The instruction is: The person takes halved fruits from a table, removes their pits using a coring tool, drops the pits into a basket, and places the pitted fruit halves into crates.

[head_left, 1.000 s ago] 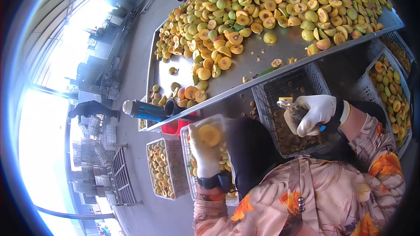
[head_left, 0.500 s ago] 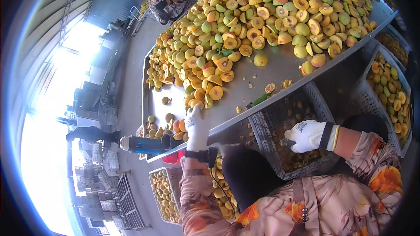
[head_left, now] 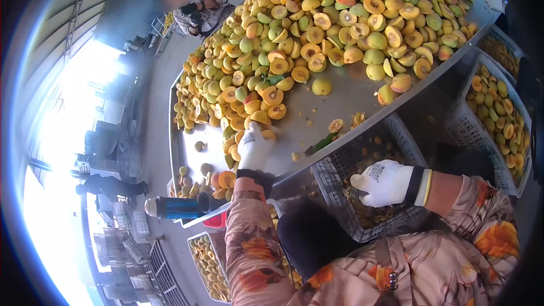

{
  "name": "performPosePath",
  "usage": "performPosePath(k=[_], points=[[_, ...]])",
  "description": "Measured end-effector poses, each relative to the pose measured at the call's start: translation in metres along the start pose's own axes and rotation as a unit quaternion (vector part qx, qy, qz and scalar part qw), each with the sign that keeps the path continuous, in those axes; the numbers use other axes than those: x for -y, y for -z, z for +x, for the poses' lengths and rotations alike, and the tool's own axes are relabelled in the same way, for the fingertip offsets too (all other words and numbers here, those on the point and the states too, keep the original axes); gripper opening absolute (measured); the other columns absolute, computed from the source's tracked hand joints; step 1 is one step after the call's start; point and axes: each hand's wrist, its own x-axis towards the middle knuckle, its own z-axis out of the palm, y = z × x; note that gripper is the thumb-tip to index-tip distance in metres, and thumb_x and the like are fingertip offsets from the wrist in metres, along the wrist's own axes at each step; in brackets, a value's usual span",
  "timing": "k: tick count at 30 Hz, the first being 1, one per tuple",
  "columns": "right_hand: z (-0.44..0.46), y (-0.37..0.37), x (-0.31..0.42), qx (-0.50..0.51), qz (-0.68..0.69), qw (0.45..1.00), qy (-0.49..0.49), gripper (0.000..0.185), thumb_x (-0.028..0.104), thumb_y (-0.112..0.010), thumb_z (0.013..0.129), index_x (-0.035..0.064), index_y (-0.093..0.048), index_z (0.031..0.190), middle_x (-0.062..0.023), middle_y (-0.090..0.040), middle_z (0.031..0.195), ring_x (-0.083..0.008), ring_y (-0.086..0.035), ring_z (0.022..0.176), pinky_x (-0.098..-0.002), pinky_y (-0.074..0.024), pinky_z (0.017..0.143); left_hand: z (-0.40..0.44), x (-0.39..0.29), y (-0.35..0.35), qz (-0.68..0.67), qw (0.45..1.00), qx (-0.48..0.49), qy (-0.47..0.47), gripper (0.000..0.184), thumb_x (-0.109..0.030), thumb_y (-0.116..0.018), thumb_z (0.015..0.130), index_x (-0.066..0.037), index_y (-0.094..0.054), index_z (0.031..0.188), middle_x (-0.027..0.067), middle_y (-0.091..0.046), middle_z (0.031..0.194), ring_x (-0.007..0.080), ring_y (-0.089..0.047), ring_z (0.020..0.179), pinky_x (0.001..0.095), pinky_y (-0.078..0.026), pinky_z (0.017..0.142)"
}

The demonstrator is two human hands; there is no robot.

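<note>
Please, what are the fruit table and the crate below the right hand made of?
The table looks like smooth metal, possibly stainless steel: grey, with bright glare. The crate seems moulded plastic, rather matte, judging by its regular perforated walls.

A pale arched roof (head_left: pixel 54 14) with dark metal ribs curves across the upper left of the frame, beside a blurred blue-grey wall (head_left: pixel 133 5). Strong white light floods through a tall opening (head_left: pixel 42 221) at the lower left, washing out detail, and another bright patch glows above it. A smooth grey floor (head_left: pixel 156 113) runs between the left side and a metal table (head_left: pixel 198 136) with a raised rim. Pale stacked crates (head_left: pixel 122 215) stand at the lower left, near a barred metal frame (head_left: pixel 164 280).
</note>
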Motion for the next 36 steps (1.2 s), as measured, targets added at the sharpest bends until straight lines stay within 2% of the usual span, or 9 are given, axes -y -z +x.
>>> performPosePath(k=[5, 6, 9, 14, 16, 18, 19, 25, 36], points=[[0.007, 0.013, 0.011, -0.055, 0.114, 0.991, -0.045, 0.037, 0.031, -0.061, 0.092, -0.0019, -0.059, 0.108, -0.0257, -0.070, 0.095, -0.0438, -0.069, 0.097, -0.0506, -0.0531, 0.086, -0.008, 0.014, -0.004, -0.126, 0.991, 0.035, 0.002, 0.045, -0.033, -0.079, 0.077, 0.001, -0.066, 0.102, 0.0170, -0.072, 0.100, 0.0299, -0.070, 0.086, 0.0411, -0.056, 0.079], [0.010, 0.010, 0.010, -0.094, 0.167, 0.981, -0.032, 0.036, 0.031, -0.065, 0.090, -0.0017, -0.057, 0.103, -0.0274, -0.069, 0.085, -0.0462, -0.068, 0.088, -0.0528, -0.0521, 0.079, -0.011, 0.016, -0.008, -0.159, 0.986, 0.046, 0.026, 0.041, -0.031, -0.080, 0.077, 0.002, -0.067, 0.098, 0.0157, -0.072, 0.096, 0.0277, -0.070, 0.083, 0.0397, -0.057, 0.076], [0.021, -0.003, 0.008, -0.143, 0.204, 0.969, -0.001, 0.038, 0.029, -0.066, 0.090, -0.0033, -0.058, 0.108, -0.0281, -0.069, 0.092, -0.0468, -0.068, 0.093, -0.0491, -0.0528, 0.081, -0.031, 0.013, -0.016, -0.357, 0.934, 0.010, 0.016, 0.038, -0.022, -0.076, 0.082, 0.002, -0.060, 0.107, 0.0130, -0.067, 0.096, 0.0235, -0.067, 0.077, 0.0385, -0.057, 0.071], [0.036, -0.023, 0.016, -0.256, 0.256, 0.931, 0.043, 0.036, 0.020, -0.068, 0.090, -0.0038, -0.058, 0.115, -0.0266, -0.070, 0.100, -0.0456, -0.069, 0.096, -0.0461, -0.0539, 0.082, -0.114, -0.065, 0.048, -0.769, 0.639, 0.036, 0.004, 0.028, -0.014, -0.066, 0.087, 0.002, -0.057, 0.109, 0.0169, -0.065, 0.106, 0.0229, -0.067, 0.083, 0.0364, -0.059, 0.079], [0.039, -0.023, 0.023, -0.278, 0.265, 0.922, 0.034, 0.037, 0.015, -0.069, 0.091, -0.0025, -0.057, 0.121, -0.0255, -0.071, 0.101, -0.0435, -0.070, 0.098, -0.0458, -0.0547, 0.083, -0.131, -0.090, 0.049, -0.822, 0.569, 0.031, 0.013, 0.034, -0.016, -0.060, 0.092, 0.002, -0.058, 0.121, 0.0190, -0.065, 0.115, 0.0240, -0.068, 0.093, 0.0352, -0.058, 0.086], [0.040, -0.023, 0.028, -0.283, 0.285, 0.916, 0.022, 0.037, 0.015, -0.069, 0.091, -0.0020, -0.056, 0.121, -0.0253, -0.071, 0.101, -0.0432, -0.070, 0.099, -0.0457, -0.0550, 0.082, -0.144, -0.105, 0.040, -0.553, 0.819, -0.083, -0.129, 0.046, -0.030, -0.051, 0.103, 0.002, -0.055, 0.136, 0.0196, -0.064, 0.127, 0.0252, -0.066, 0.105, 0.0368, -0.056, 0.095], [0.046, -0.030, 0.025, -0.302, 0.274, 0.913, 0.033, 0.038, 0.014, -0.070, 0.091, -0.0010, -0.054, 0.121, -0.0247, -0.071, 0.100, -0.0434, -0.070, 0.099, -0.0462, -0.0549, 0.081, -0.144, -0.109, 0.035, -0.537, 0.829, -0.089, -0.131, 0.049, -0.034, -0.049, 0.105, 0.002, -0.054, 0.138, 0.0194, -0.064, 0.128, 0.0250, -0.066, 0.106, 0.0370, -0.055, 0.096], [0.049, -0.036, 0.027, -0.343, 0.220, 0.913, 0.032, 0.029, 0.018, -0.065, 0.091, -0.0027, -0.052, 0.108, -0.0256, -0.069, 0.088, -0.0451, -0.069, 0.082, -0.0504, -0.0542, 0.069, -0.149, -0.135, 0.018, -0.826, 0.560, -0.055, -0.034, 0.056, -0.046, -0.049, 0.108, 0.003, -0.057, 0.135, 0.0215, -0.068, 0.121, 0.0242, -0.066, 0.103, 0.0357, -0.055, 0.091], [0.055, -0.038, 0.030, -0.375, 0.195, 0.905, 0.038, 0.025, 0.016, -0.065, 0.091, -0.0007, -0.053, 0.105, -0.0233, -0.069, 0.082, -0.0433, -0.069, 0.077, -0.0500, -0.0529, 0.062, -0.149, -0.135, 0.012, -0.766, 0.628, -0.139, -0.010, 0.058, -0.047, -0.048, 0.108, 0.005, -0.059, 0.130, 0.0218, -0.071, 0.110, 0.0259, -0.068, 0.097, 0.0367, -0.056, 0.088]])
